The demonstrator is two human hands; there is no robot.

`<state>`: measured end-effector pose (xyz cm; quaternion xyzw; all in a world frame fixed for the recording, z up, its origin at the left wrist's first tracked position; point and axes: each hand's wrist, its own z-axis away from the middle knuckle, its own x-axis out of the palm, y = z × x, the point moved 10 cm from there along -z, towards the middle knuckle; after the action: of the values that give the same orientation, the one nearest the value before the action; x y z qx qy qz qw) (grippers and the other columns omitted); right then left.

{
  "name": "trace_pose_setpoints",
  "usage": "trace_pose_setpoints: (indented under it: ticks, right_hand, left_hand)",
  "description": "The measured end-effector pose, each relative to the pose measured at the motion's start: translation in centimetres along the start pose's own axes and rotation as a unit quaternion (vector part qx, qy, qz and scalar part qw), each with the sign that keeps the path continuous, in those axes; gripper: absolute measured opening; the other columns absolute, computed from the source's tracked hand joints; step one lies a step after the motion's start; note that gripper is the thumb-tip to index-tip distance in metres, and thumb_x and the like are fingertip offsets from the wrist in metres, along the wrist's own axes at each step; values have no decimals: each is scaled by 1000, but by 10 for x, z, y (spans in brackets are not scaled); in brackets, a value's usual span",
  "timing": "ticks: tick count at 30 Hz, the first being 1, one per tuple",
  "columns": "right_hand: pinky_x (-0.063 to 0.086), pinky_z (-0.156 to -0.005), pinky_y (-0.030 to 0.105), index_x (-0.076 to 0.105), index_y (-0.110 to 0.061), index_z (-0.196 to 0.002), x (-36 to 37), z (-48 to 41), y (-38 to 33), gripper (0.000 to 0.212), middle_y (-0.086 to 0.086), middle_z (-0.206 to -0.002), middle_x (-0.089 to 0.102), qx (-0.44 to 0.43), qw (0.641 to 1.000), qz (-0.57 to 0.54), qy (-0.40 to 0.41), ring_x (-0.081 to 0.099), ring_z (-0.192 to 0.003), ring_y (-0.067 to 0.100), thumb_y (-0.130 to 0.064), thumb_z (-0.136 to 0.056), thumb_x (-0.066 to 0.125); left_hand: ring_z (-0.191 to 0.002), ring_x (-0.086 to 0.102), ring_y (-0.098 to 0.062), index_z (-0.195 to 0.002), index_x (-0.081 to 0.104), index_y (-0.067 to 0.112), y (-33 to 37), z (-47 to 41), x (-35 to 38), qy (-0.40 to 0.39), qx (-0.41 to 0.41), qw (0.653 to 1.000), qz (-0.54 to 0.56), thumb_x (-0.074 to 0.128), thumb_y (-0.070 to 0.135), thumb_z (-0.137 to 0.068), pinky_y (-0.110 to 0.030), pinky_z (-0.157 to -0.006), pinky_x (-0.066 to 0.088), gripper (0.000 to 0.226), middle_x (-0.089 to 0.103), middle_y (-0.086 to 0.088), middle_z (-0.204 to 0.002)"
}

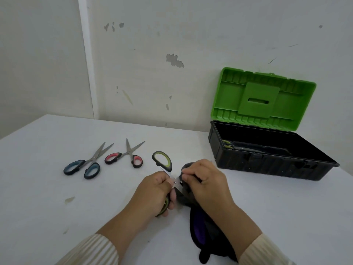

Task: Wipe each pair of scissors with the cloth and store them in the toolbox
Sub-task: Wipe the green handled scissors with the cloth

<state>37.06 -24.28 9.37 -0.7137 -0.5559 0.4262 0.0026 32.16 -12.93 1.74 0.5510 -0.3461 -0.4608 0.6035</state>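
The dark cloth (200,224) trails back from the right hand (207,181), which pinches it on the blades of the green-handled scissors (168,162) gripped in the left hand (153,190), with the open toolbox (267,166) beyond and right of that grip.

Bare worktop (248,197) lies between the hands and the open toolbox (267,165); its raised green lid (263,98) blocks the far side.

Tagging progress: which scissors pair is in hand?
The green-and-black-handled steel scissors, held by the left hand against the dark cloth in the right hand; the blue-handled pair and pink-handled pair lie untouched.
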Motion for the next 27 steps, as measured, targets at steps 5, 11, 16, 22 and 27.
trace_pose_setpoints:
  ticks: [5,11,16,22,27]
  right_hand:
    - [42,-70,7,71,-11,-72,0,2,3,11,2,-77,66,-3,1000,-14,-1,56,-77,6,-1,-71,67]
    - [43,-69,8,71,-11,-72,10,4,-5,11,3,-77,65,-17,1000,-3,-23,56,-77,7,-1,-72,67]
    - [43,-71,8,72,-8,-74,-5,-1,13,10,5,-78,65,22,999,-5,26,55,-79,8,2,-74,68]
    - [38,-73,4,71,-13,-73,-21,-5,50,11,3,-83,66,120,991,-16,48,55,-79,4,-3,-76,67]
    - [37,-68,3,69,-22,-68,-29,6,71,14,-7,-85,63,199,980,-4,8,55,-81,-3,-13,-78,66]
  left_hand:
    - [-49,49,-24,-63,52,9,1,3,3,-2,-3,1000,-1,45,13,-97,-25,-43,38,35,59,-9,-55]
    - [-42,47,-20,-63,52,9,3,3,0,3,-5,1000,-2,43,9,-96,-23,-40,36,34,58,-8,-53]
    - [-43,49,-18,-65,51,8,2,5,1,6,-10,1000,-2,44,11,-96,-24,-42,37,32,57,-7,-53]
    - [-46,50,-21,-65,52,6,1,3,0,11,-17,1000,14,45,12,-95,-26,-44,39,32,56,-7,-51]
    - [-53,52,-26,-65,56,6,-7,-10,-31,98,-43,980,166,49,15,-92,-33,-55,43,30,58,-9,-51]
